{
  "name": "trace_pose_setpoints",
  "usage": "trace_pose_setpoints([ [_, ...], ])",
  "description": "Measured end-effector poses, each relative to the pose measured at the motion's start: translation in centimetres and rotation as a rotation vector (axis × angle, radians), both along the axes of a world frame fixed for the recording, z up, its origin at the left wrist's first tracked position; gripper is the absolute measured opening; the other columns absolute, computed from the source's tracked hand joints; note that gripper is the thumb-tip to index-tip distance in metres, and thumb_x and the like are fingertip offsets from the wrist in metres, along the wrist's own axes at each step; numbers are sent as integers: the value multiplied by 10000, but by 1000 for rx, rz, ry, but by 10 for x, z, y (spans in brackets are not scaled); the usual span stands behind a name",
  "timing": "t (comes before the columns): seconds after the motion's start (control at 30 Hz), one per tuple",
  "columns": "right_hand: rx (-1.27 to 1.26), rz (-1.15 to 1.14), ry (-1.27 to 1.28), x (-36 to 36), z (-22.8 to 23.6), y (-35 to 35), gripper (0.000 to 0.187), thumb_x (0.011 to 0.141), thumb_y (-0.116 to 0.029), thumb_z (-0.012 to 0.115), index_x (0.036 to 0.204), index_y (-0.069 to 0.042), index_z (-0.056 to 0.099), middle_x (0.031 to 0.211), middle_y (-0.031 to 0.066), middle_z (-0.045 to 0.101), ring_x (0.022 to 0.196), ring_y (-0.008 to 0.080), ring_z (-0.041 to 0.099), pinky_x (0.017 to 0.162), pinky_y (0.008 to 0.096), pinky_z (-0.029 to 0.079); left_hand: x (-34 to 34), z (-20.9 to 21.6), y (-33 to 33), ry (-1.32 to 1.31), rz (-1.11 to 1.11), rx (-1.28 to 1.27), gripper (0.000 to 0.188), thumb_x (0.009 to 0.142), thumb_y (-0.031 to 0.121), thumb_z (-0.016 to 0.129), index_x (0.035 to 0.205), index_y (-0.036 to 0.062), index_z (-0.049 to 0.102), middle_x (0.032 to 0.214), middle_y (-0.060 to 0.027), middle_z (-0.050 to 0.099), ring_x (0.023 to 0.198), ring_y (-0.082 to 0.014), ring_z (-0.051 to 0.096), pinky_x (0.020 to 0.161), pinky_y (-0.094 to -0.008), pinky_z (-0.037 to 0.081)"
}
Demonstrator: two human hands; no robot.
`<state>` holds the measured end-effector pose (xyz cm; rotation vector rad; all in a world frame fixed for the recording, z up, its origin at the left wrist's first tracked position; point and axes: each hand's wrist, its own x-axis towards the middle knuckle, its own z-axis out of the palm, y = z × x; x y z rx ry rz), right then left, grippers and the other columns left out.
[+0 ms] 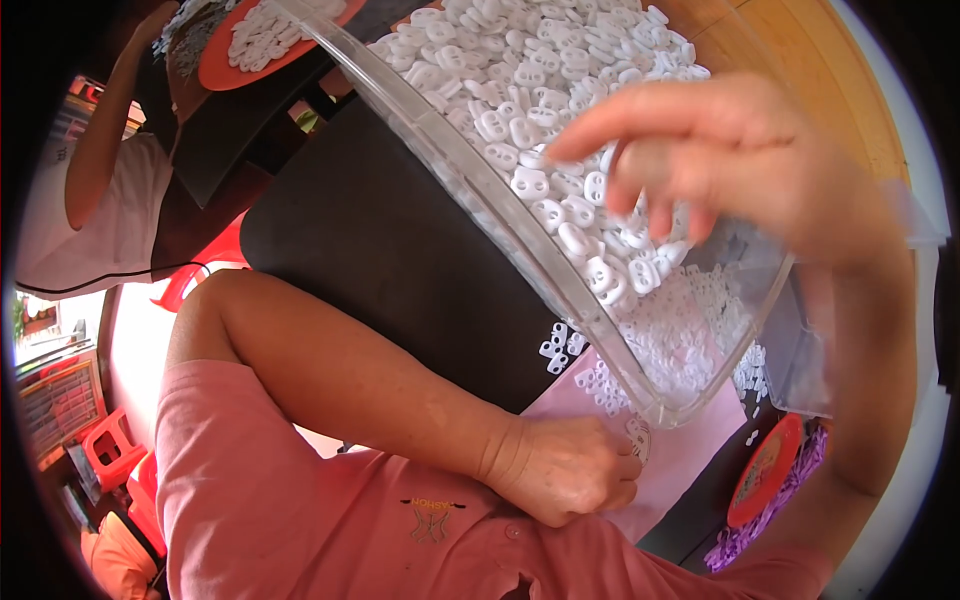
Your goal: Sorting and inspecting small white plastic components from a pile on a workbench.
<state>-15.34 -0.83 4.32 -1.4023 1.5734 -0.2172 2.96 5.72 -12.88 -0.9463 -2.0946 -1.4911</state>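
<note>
A see-through plastic bin [440, 150] holds a large heap of small white two-hole pieces that look like cord locks [530, 75]. Over the heap's near right side hovers my right hand [725, 150], slightly blurred, its fingers apart and loosely bent. Nothing shows between them. My left hand [570, 465] is closed in a fist low in front of my body, beside the bin's near corner. It rests at the edge of a pink sheet [670, 475], and whatever its fingers hold is hidden. A pale round piece [637, 436] lies by its knuckles.
Loose white pieces [562, 348] lie on the dark tabletop [400, 240] outside the bin. An orange-red plate [768, 470] and purple strips [725, 545] are at the right. At the far left, another person's arm [100, 150] is near a red plate [215, 68] of white pieces.
</note>
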Motion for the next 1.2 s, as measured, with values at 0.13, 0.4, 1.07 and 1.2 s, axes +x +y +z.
trace_pose_setpoints([
  [0.13,-102,205,78,6,-24,-2,414,851,-172,523,1238,-68,625,931,66,644,826,106,594,723,258,471,2,1,0,-12,-11,3,190,633,182,601,702,8,575,740,-114,551,725,-291,569,607,-395,483],
  [0.4,-232,-195,423,-26,2,-29,433,918,-170,564,1308,15,523,1073,101,614,928,165,571,824,297,479,-1,-2,0,2,-15,4,185,635,174,597,710,7,568,742,-117,543,721,-296,562,624,-393,477],
  [1.07,-313,-18,284,-60,-30,-18,379,851,-225,594,1190,-57,619,827,-18,565,771,55,501,656,221,399,-1,-2,-1,-17,-53,-5,199,638,161,613,750,4,565,761,-117,535,726,-296,565,625,-394,487],
  [1.2,-322,-54,250,-55,-29,-18,370,851,-202,590,1183,-41,619,850,-18,574,783,60,504,680,216,398,-1,-3,-2,-26,-44,-9,206,633,166,615,749,4,565,764,-117,534,725,-297,564,626,-392,488],
])
